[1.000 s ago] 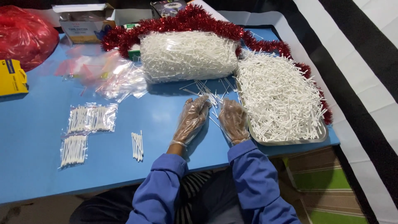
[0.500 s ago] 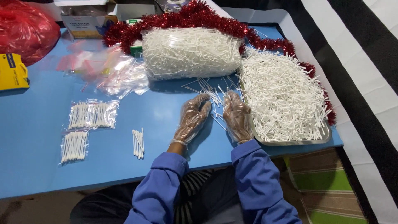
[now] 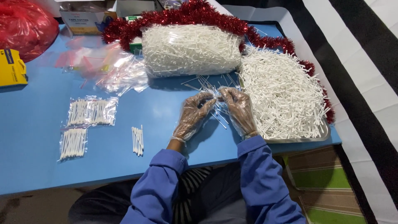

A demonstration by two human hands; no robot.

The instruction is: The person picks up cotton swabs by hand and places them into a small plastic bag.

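Note:
Both hands wear clear plastic gloves and meet over the blue table (image 3: 33, 141). My left hand (image 3: 192, 116) and my right hand (image 3: 238, 108) pinch a few white cotton swabs (image 3: 215, 97) between their fingertips, above loose swabs scattered on the table. A metal tray (image 3: 323, 135) heaped with white swabs (image 3: 282, 95) lies just right of my right hand. A clear bag full of swabs (image 3: 190, 49) sits behind the hands. A small loose bundle of swabs (image 3: 137, 140) lies to the left of my left hand.
Two filled small packets of swabs (image 3: 92, 111) (image 3: 74, 143) lie at the left. Empty clear bags (image 3: 112, 70) are piled behind them. Red tinsel (image 3: 195, 14) curls round the back. A red plastic bag (image 3: 25, 27), a yellow box (image 3: 11, 68) and a cardboard box (image 3: 85, 18) stand far left.
The hands have drawn together and lifted slightly, fingertips now meeting on a few swabs. The view has shifted a little; the packets and tray have not moved.

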